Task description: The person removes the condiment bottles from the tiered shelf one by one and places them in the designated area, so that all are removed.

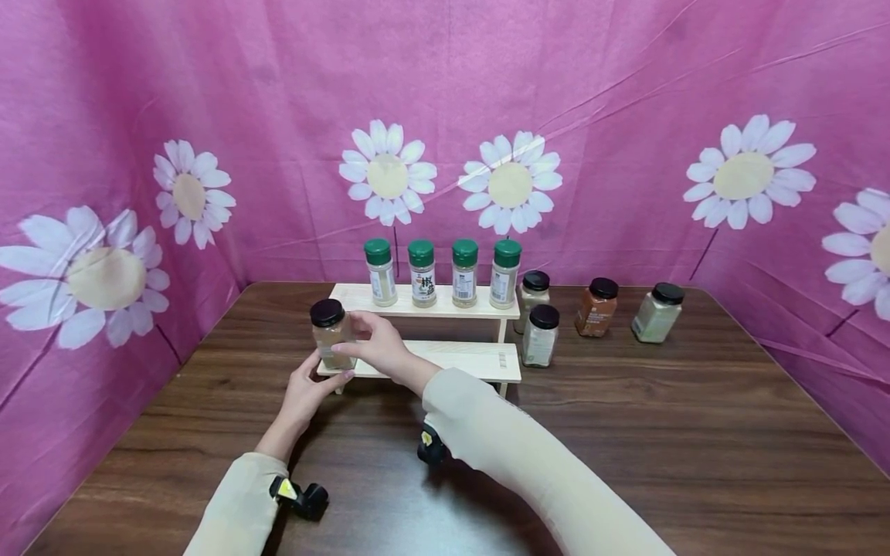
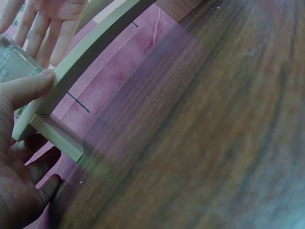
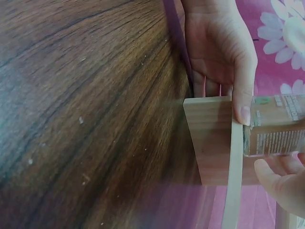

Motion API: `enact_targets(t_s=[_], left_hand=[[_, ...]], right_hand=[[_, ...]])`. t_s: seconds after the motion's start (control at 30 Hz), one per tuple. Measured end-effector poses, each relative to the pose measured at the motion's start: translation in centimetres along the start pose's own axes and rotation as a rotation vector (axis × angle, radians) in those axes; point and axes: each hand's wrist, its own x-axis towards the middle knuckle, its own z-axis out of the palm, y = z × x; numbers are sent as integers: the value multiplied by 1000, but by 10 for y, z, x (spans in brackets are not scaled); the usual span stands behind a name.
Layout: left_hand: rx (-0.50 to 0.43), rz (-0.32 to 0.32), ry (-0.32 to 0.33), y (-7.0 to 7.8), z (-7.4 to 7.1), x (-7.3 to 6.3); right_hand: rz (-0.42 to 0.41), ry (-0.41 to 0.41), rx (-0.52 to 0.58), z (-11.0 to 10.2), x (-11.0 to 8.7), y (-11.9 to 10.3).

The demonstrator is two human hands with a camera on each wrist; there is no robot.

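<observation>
A square spice jar (image 1: 330, 333) with a black lid and brownish contents stands at the left end of the lower step of a pale wooden two-tier rack (image 1: 459, 357). My right hand (image 1: 382, 345) holds the jar from its right side, thumb in front. With the thumb on top of the step and the fingers beneath it, my left hand (image 1: 304, 396) grips the rack's left end, as the left wrist view also shows. In the right wrist view, the jar's base (image 3: 274, 126) meets the board beside the left thumb. Its far side is hidden.
Several green-capped spice bottles (image 1: 422, 274) line the upper step. Right of the rack stand black-lidded jars: a pale one (image 1: 540, 337), another behind it (image 1: 534, 297), a reddish-orange one (image 1: 596, 309) and a pale green one (image 1: 657, 314). A pink flowered cloth (image 1: 445, 93) hangs behind the table.
</observation>
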Motion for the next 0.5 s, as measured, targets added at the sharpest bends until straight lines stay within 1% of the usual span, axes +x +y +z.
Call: enact_targets(t_s=[0.13,0.4,0.5], left_hand=[[2,4,-2,1,0,0],[35,14,13,-1,0,0],[35,15,15,-2,0,0]], right_hand=[[6,23,-38,2,0,-2],[-5,108,-110,7,0,-2],[1,120,-122,8,-1,-2]])
